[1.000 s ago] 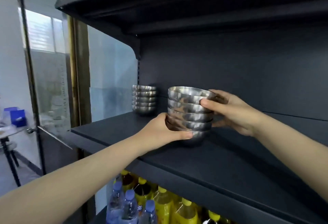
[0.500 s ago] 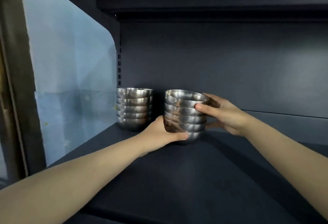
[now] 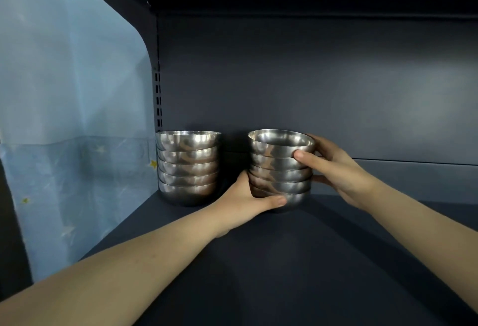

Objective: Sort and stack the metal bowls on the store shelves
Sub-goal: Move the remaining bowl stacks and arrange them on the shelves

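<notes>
Now 5 shiny nested metal bowls point(image 3: 280, 168) (top rim tilted) sit on the dark shelf point(image 3: 284, 261), clasped between both hands. Left hand point(image 3: 245, 199) cups the base, thumb forward; right hand point(image 3: 336, 170) presses the upper rims; another stack point(image 3: 188, 166) stands just left.

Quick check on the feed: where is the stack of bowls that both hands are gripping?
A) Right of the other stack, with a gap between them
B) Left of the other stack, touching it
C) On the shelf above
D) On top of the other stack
A: the held stack, gripped by the left hand and right hand, stands right of the other stack, dark shelf backing showing between them.
</notes>
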A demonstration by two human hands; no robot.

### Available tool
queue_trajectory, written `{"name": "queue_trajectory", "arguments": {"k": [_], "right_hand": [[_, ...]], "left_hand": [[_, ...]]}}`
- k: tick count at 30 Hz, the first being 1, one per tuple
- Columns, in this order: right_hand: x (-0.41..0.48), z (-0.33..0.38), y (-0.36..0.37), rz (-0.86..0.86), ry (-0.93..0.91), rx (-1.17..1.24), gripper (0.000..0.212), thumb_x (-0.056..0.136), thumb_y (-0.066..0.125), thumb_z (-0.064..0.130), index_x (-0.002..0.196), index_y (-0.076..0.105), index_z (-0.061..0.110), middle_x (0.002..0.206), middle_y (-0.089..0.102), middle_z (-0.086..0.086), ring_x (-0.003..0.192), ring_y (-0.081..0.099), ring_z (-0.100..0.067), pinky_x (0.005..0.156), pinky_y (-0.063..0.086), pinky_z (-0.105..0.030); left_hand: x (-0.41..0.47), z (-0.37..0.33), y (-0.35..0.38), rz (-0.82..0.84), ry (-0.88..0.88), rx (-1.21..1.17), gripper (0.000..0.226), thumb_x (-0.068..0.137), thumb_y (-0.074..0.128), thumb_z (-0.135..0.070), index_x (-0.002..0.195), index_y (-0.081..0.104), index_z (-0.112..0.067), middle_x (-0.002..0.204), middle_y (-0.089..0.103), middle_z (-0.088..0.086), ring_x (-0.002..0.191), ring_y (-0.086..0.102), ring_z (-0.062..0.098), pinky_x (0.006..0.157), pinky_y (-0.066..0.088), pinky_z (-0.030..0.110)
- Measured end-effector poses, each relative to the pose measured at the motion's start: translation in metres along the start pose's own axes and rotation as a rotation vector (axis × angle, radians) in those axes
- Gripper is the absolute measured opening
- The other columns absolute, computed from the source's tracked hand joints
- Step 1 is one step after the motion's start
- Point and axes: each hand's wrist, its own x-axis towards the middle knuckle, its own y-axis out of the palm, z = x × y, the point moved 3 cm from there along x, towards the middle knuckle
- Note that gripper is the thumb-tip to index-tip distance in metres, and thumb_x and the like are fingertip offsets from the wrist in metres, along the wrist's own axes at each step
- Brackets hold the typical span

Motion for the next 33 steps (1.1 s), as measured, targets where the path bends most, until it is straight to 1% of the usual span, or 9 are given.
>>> {"name": "queue_trajectory", "arguments": {"k": [9,13,16,20,25,26,28,30,33], "right_hand": [[-0.006,0.002,0.001,-0.038,-0.003,-0.007,0.056,0.07,0.067,0.049,0.121,0.062,0.026,0.116,0.068,0.006,0.104,0.067,-0.008,0.085,0.056,-0.028],[-0.006,0.004,0.002,-0.025,0.006,-0.019,0.049,0.071,0.066,0.048,0.113,0.064,0.024,0.103,0.067,0.008,0.091,0.067,-0.003,0.079,0.056,-0.024],[-0.005,0.003,0.002,-0.008,0.01,-0.026,0.048,0.073,0.065,0.046,0.116,0.062,0.024,0.102,0.067,0.009,0.089,0.067,-0.002,0.078,0.055,-0.022],[-0.005,0.002,0.001,-0.005,0.017,-0.044,0.051,0.075,0.065,0.047,0.12,0.061,0.025,0.109,0.069,0.007,0.099,0.067,-0.005,0.084,0.055,-0.026],[-0.008,0.004,0.001,-0.005,0.017,-0.074,0.056,0.073,0.064,0.049,0.125,0.058,0.027,0.111,0.068,0.011,0.102,0.066,-0.004,0.084,0.055,-0.026],[-0.009,0.005,0.001,0.003,0.022,-0.076,0.058,0.073,0.064,0.05,0.126,0.057,0.028,0.113,0.067,0.01,0.104,0.065,-0.004,0.084,0.054,-0.026],[-0.011,0.007,-0.001,0.031,0.042,-0.092,0.057,0.075,0.063,0.051,0.128,0.056,0.03,0.118,0.065,0.012,0.109,0.063,-0.004,0.088,0.054,-0.028],[-0.015,0.011,-0.007,0.08,0.1,-0.148,0.065,0.073,0.064,0.058,0.133,0.051,0.036,0.128,0.061,0.016,0.12,0.057,-0.004,0.099,0.049,-0.035],[-0.026,0.02,-0.018,0.117,0.245,-0.233,0.102,0.064,0.072,0.065,0.15,0.031,0.03,0.147,0.043,0.016,0.13,0.046,-0.01,0.106,0.043,-0.041]], "left_hand": [[0.002,0.001,-0.003,0.029,-0.005,0.01,0.074,0.076,0.079,-0.039,0.138,0.038,-0.031,0.119,0.06,-0.021,0.109,0.053,-0.008,0.089,0.041,0.014],[0.001,0.0,-0.002,0.043,-0.016,-0.001,0.072,0.078,0.078,-0.036,0.138,0.038,-0.03,0.116,0.06,-0.023,0.105,0.052,-0.012,0.081,0.041,0.01],[0.001,0.001,-0.002,0.043,-0.027,0.012,0.077,0.076,0.079,-0.04,0.14,0.038,-0.029,0.12,0.058,-0.022,0.108,0.052,-0.009,0.086,0.04,0.011],[0.003,0.003,-0.003,0.044,-0.045,0.016,0.081,0.074,0.08,-0.043,0.141,0.037,-0.029,0.122,0.058,-0.021,0.112,0.053,-0.006,0.093,0.039,0.016],[0.002,0.001,-0.002,0.049,-0.056,0.014,0.076,0.077,0.08,-0.036,0.138,0.037,-0.025,0.121,0.057,-0.02,0.105,0.051,-0.011,0.082,0.041,0.008],[0.002,0.0,-0.003,0.056,-0.059,0.01,0.078,0.075,0.08,-0.037,0.138,0.035,-0.026,0.123,0.056,-0.019,0.105,0.051,-0.01,0.083,0.041,0.009],[0.001,-0.001,-0.005,0.066,-0.064,0.041,0.098,0.065,0.084,-0.047,0.144,0.031,-0.025,0.13,0.054,-0.017,0.115,0.051,-0.003,0.096,0.041,0.016],[-0.005,-0.006,-0.007,0.089,-0.102,0.097,0.113,0.054,0.084,-0.058,0.147,0.028,-0.025,0.136,0.053,-0.015,0.124,0.049,0.003,0.107,0.039,0.026],[-0.024,-0.022,-0.01,0.145,-0.194,0.214,0.095,0.069,0.079,-0.055,0.145,0.032,-0.022,0.139,0.049,-0.01,0.128,0.045,0.01,0.104,0.038,0.025]]}}
